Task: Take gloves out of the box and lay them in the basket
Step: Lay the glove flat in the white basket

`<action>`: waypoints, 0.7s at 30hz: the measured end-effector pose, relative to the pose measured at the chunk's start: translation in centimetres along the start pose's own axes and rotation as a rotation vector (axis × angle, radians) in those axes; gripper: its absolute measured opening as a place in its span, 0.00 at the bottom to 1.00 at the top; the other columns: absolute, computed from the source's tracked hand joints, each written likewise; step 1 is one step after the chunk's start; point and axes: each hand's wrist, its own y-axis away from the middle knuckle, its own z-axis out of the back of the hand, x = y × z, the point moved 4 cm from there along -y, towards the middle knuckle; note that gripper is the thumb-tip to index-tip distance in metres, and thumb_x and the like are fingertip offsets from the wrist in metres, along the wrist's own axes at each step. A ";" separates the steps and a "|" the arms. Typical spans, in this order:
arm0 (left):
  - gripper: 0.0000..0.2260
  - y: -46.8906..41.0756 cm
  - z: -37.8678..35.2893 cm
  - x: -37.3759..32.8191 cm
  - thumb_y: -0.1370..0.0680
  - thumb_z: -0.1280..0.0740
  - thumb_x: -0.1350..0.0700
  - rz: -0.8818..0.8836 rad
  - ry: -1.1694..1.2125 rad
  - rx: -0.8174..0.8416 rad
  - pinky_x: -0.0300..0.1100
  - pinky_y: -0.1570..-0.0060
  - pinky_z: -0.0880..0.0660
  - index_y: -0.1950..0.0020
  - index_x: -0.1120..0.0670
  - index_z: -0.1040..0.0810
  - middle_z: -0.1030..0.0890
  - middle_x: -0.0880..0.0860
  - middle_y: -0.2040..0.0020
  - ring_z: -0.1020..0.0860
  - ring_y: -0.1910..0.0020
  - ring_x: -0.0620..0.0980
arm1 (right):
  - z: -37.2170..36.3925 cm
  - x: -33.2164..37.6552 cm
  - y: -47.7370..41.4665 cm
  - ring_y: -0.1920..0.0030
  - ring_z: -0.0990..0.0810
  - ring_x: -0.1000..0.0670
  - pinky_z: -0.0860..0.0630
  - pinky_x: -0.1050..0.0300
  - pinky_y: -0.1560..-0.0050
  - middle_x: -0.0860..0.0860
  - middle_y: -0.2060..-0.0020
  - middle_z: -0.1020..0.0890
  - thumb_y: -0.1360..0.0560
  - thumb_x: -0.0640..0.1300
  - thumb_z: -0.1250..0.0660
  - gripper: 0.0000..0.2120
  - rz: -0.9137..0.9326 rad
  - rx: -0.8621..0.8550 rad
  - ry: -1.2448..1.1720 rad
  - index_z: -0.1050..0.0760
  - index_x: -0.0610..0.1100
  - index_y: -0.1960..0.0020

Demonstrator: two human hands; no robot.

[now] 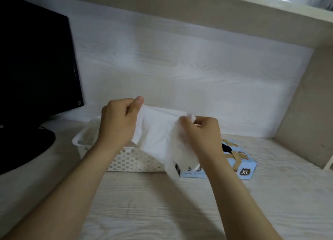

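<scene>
I pinch a thin white glove (158, 137) with both hands. My left hand (117, 121) grips one upper corner between thumb and curled fingers. My right hand (203, 133) pinches the opposite upper edge, with a bit of the film bunched at its fingertips. The glove hangs stretched between my hands like a small sheet. Its lower end is blurred and trails down toward the desk (162, 203).

The glove is in the air, above and in front of the white perforated basket (129, 160), which sits on the desk behind my left forearm. Just to the right of the basket, touching or nearly touching it, lies the light blue glove box (246, 166), marked XL, with a dark opening on top. A black monitor (36, 59) stands at the far left.

My judgement is that this glove is out of the box but not yet laid down, so spreading it and lowering it into the basket remains. Something pale and filmy shows at the basket's left end; it may be gloves already placed, but I cannot tell. How many gloves are left in the box is hidden.
</scene>
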 end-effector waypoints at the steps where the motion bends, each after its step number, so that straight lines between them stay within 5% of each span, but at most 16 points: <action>1: 0.27 -0.1 0.4 0.4 0.14 0.36 0.46 -0.007 -0.038 -0.025 0.42 0.69 0.40 0.70 0.55 0.39 0.41 0.47 0.74 0.42 0.72 0.46 | -0.3 0.3 -0.4 0.73 0.38 0.48 0.40 0.57 0.69 0.51 0.76 0.37 0.19 0.48 0.35 0.23 0.058 -0.044 0.132 0.38 0.41 0.69; 5: 0.27 -0.4 0.9 1.2 0.15 0.36 0.45 0.023 -0.104 -0.046 0.46 0.66 0.37 0.70 0.55 0.40 0.41 0.48 0.74 0.40 0.72 0.50 | -1.9 1.8 -1.4 0.64 0.26 0.45 0.34 0.52 0.65 0.48 0.64 0.22 0.13 0.56 0.43 0.21 0.187 -0.087 0.526 0.27 0.43 0.57; 7: 0.25 -0.8 1.1 2.0 0.15 0.35 0.44 0.085 -0.084 -0.052 0.47 0.65 0.37 0.68 0.57 0.32 0.34 0.49 0.74 0.34 0.72 0.50 | -2.6 2.8 -1.8 0.61 0.27 0.43 0.33 0.51 0.62 0.48 0.59 0.24 0.12 0.57 0.46 0.19 0.254 -0.074 0.700 0.30 0.45 0.52; 9: 0.15 -1.0 1.3 2.7 0.16 0.33 0.44 0.193 0.027 -0.063 0.43 0.61 0.32 0.55 0.55 0.21 0.22 0.46 0.65 0.24 0.66 0.45 | -3.0 3.8 -2.2 0.61 0.29 0.43 0.34 0.51 0.61 0.49 0.62 0.30 0.12 0.57 0.47 0.17 0.301 -0.044 0.799 0.32 0.46 0.51; 12: 0.12 -0.8 1.5 3.5 0.17 0.33 0.44 0.360 0.182 -0.042 0.37 0.61 0.29 0.38 0.49 0.26 0.21 0.49 0.55 0.22 0.58 0.43 | -3.6 4.6 -3.3 0.62 0.31 0.43 0.35 0.51 0.60 0.51 0.65 0.37 0.12 0.57 0.47 0.16 0.321 0.006 0.862 0.34 0.46 0.51; 16: 0.03 -1.0 1.2 4.7 0.15 0.34 0.50 0.441 0.245 0.039 0.39 0.60 0.27 0.42 0.48 0.23 0.20 0.50 0.52 0.23 0.56 0.46 | -4.8 4.8 -4.8 0.68 0.36 0.49 0.36 0.52 0.62 0.50 0.64 0.35 0.13 0.56 0.42 0.19 0.286 0.057 0.879 0.34 0.44 0.54; 21: 0.12 -1.3 2.1 5.0 0.15 0.37 0.61 0.301 0.067 -0.024 0.39 0.41 0.26 0.47 0.50 0.14 0.15 0.44 0.47 0.19 0.43 0.45 | -6.6 4.0 -6.9 0.65 0.25 0.45 0.32 0.54 0.66 0.47 0.60 0.24 0.18 0.57 0.30 0.22 0.132 0.140 0.714 0.35 0.43 0.59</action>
